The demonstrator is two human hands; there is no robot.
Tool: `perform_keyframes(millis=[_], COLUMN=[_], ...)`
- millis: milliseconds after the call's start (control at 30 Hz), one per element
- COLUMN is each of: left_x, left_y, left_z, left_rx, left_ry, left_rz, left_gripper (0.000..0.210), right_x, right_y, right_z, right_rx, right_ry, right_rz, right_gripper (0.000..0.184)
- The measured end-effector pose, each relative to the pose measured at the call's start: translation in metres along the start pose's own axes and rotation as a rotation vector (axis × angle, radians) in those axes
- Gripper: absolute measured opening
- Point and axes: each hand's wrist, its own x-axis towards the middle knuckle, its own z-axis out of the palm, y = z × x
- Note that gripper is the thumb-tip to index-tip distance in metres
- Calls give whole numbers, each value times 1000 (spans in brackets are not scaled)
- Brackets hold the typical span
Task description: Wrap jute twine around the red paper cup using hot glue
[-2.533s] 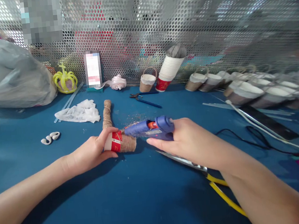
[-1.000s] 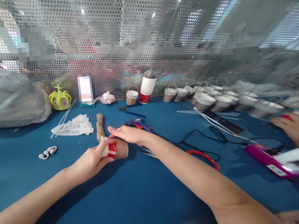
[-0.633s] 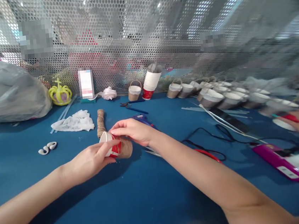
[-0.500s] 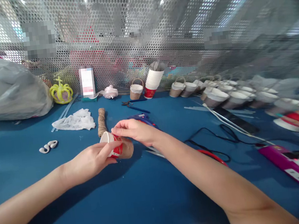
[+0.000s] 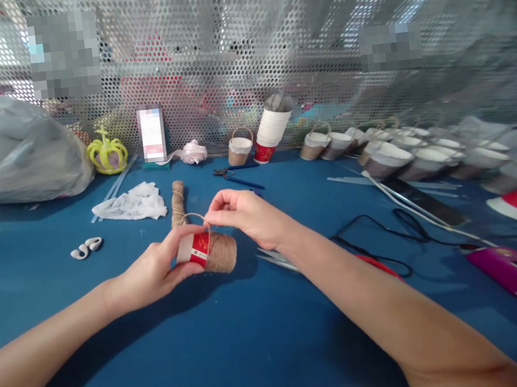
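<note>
A red-and-white paper cup (image 5: 199, 246) lies on its side in my left hand (image 5: 158, 267), thumb and fingers closed around its rim end. Brown twine (image 5: 222, 252) is wound over the cup's base half. From the wound part a strand of twine (image 5: 210, 230) rises, pinched between the thumb and fingers of my right hand (image 5: 242, 215) just above the cup. Behind the cup stands a spool of twine (image 5: 178, 201), partly hidden by it. Blue-handled pliers (image 5: 241, 178) rest farther back.
Twine-wrapped cups with white lining (image 5: 388, 158) crowd the right back, near a purple power strip (image 5: 512, 281) and black cable. A stack of paper cups (image 5: 272, 127) leans at the mesh wall. White cloth (image 5: 133, 203), white earbuds (image 5: 86, 248) and a large plastic bag (image 5: 17, 145) are left.
My left hand has turned the cup, so its opening no longer faces me. My right hand has lifted slightly with the strand. The other person's hand at the right has left the view.
</note>
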Motion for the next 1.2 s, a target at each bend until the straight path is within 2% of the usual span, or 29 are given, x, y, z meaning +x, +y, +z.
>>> perform_keyframes(millis=[133, 300, 433, 633, 733, 1200], left_x=[1, 1, 1, 4, 5, -1], left_y=[1, 0, -1, 3, 6, 1], left_z=[0, 1, 0, -1, -2, -3], left_rx=[-60, -105, -210, -544, -612, -356], left_ry=[-11, -17, -18, -22, -16, -21], left_rz=[-30, -44, -74, -162, -175, -41], left_gripper=[40, 37, 38, 35, 34, 33], right_x=[3, 4, 3, 5, 6, 7], right_y=[3, 5, 4, 1, 2, 8], right_z=[-1, -2, -2, -4, -5, -3], right_rx=[190, 270, 264, 189, 155, 79], right_ry=[-51, -133, -88, -19, 5, 14], right_rz=[13, 13, -19, -71, -66, -19], right_gripper=[10, 7, 8, 13, 12, 10])
